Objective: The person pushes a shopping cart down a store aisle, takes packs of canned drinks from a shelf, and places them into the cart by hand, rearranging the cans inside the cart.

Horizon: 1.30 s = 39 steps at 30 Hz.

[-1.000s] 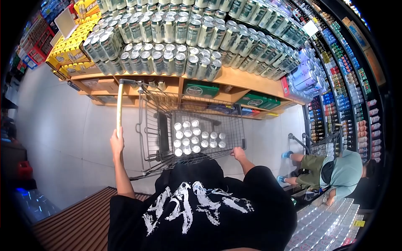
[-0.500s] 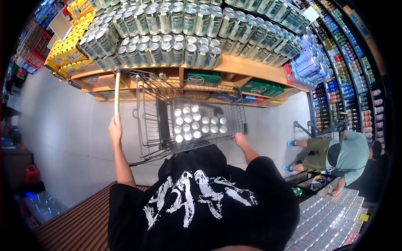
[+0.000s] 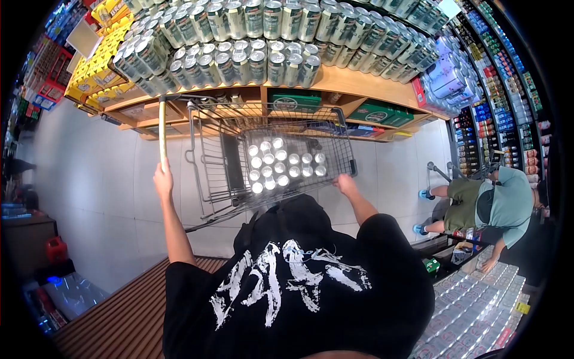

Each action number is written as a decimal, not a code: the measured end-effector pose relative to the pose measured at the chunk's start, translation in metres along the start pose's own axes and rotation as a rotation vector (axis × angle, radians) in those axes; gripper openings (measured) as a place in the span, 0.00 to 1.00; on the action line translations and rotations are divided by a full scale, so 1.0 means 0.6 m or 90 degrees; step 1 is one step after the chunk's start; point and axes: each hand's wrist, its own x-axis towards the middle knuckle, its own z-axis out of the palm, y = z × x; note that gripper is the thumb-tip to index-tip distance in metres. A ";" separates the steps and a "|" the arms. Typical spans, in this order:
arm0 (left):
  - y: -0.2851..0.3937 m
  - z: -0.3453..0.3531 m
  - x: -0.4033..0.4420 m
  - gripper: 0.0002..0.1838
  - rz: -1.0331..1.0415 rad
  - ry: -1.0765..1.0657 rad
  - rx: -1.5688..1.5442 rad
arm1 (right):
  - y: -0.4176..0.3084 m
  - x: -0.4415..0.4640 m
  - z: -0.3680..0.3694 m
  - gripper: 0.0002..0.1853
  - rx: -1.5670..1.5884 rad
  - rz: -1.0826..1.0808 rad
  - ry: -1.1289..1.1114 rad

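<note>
In the head view, my left hand (image 3: 162,179) is wrapped around the pale push handle (image 3: 162,128) of a shopping cart. The grey wire cart (image 3: 209,161) stands sideways in front of my body. At its far right end, my right hand (image 3: 345,184) is closed at the near corner of the rim; the fingertips are partly hidden. Inside the basket lie several cans (image 3: 280,155) with silver tops, grouped in what looks like clear wrap. My black shirt with white brush-stroke print fills the lower middle.
Beyond the cart, a wooden display shelf (image 3: 353,84) bears stacked green-and-cream cans (image 3: 254,63). Yellow boxes (image 3: 98,72) stand at left. On the right, a person in a light green shirt (image 3: 510,203) touches stacked can packs (image 3: 472,317). A slatted brown surface (image 3: 119,311) lies lower left.
The cart's right end has swung slightly toward the shelf, with my right hand on it. My left hand has shifted a little left with the handle. The view has moved slightly.
</note>
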 end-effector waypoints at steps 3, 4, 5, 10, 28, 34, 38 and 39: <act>-0.006 -0.005 0.021 0.28 0.024 0.031 0.029 | -0.001 0.019 0.016 0.09 0.018 -0.012 -0.003; -0.010 -0.007 0.028 0.28 0.025 0.035 0.040 | -0.004 0.022 0.019 0.09 0.015 -0.027 -0.008; -0.015 -0.006 0.032 0.28 0.026 0.039 0.051 | -0.005 0.024 0.022 0.09 0.013 -0.042 -0.014; -0.015 -0.028 0.054 0.29 -0.002 0.023 0.107 | -0.032 0.025 0.020 0.10 0.030 -0.060 -0.055; -0.042 -0.022 0.176 0.28 -0.061 -0.016 0.031 | -0.087 0.101 -0.020 0.11 0.046 -0.096 -0.025; -0.057 -0.004 0.220 0.28 -0.050 -0.009 0.011 | -0.096 0.132 -0.049 0.12 0.040 -0.077 -0.085; -0.022 -0.022 0.173 0.28 -0.072 0.013 0.025 | -0.082 0.158 -0.052 0.19 0.084 -0.055 -0.160; -0.012 -0.023 0.166 0.29 -0.067 0.033 0.048 | -0.077 0.168 -0.051 0.21 0.087 -0.076 -0.166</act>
